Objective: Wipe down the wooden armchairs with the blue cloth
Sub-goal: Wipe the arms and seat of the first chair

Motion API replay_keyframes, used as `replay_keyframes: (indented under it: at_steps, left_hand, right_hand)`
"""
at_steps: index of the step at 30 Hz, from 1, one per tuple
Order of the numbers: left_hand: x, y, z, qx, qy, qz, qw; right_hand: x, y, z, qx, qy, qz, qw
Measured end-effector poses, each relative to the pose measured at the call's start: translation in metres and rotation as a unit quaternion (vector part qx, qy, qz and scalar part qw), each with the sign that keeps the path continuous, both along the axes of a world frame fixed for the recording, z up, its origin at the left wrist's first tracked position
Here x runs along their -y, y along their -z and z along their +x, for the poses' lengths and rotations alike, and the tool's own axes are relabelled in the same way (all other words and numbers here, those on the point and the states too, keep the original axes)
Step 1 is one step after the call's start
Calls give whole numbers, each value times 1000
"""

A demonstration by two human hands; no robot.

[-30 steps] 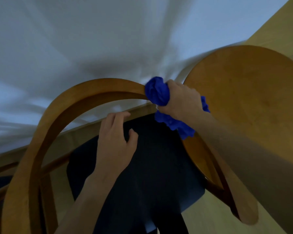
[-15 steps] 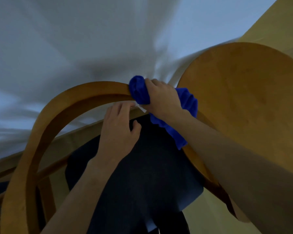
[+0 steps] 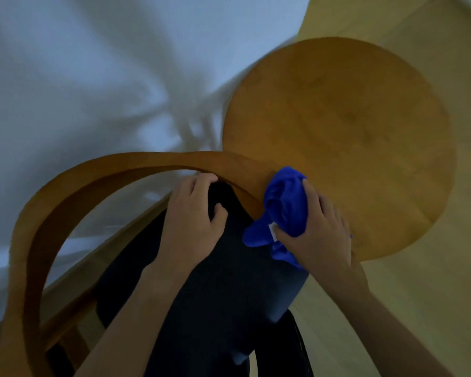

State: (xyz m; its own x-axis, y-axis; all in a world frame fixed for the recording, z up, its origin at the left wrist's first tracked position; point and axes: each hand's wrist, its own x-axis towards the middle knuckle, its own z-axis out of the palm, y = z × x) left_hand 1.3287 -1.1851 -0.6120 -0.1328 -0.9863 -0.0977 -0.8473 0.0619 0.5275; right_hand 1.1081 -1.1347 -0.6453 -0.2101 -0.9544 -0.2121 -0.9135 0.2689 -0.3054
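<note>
The right hand [image 3: 317, 235] grips the bunched blue cloth [image 3: 282, 210], fingers curled over the top of the wad and thumb under it by a small white tag, and presses it against the right end of the curved wooden rail [image 3: 98, 175] of the armchair. The cloth sits where that rail meets the edge of the round wooden tabletop [image 3: 343, 137], touching the rail; a loose fold hangs down over the dark seat cushion [image 3: 220, 289].

The left hand [image 3: 191, 221] rests just beside the cloth, to its left, with its fingertips [image 3: 201, 180] hooked on the inner edge of the same rail and the thumb bent inward over the cushion (it holds nothing but the wood). The two hands are near each other but apart.

The rail bows from the cloth up and round to the lower left corner of the view, where a wooden leg and crossbar [image 3: 74, 319] show below it. White bedding [image 3: 93, 77] lies behind the chair, and pale wooden flooring [image 3: 419, 295] shows at the right.
</note>
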Motion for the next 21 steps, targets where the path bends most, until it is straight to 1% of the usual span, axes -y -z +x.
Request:
replay_keyframes:
  at_steps: [4, 6, 8, 10, 12, 15, 18, 21]
  left_hand:
    - [-12, 5, -25, -32, 47, 6, 998]
    - [-19, 9, -30, -39, 59, 14, 997]
    - [-25, 12, -31, -38, 62, 22, 997]
    - [-29, 13, -28, -42, 53, 24, 997]
    - [-31, 13, -22, -41, 39, 22, 998]
    - [-29, 14, -7, -31, 4, 26, 999]
    - [-28, 11, 5, -28, -36, 26, 999]
    - [-28, 3, 10, -29, -77, 7, 997]
  right_hand:
    - [-57, 3, -24, 13, 79, -25, 996]
    - [-64, 8, -25, 11, 84, -39, 996]
    - [-54, 11, -16, 4, 80, -47, 996]
    - [-32, 13, 0, -16, 49, -59, 997]
    - [1, 15, 23, -29, -7, -64, 998]
    - [60, 20, 69, -16, -93, -61, 994]
    - [104, 20, 107, -16, -182, -41, 982]
    - [108, 20, 97, -4, -207, -49, 977]
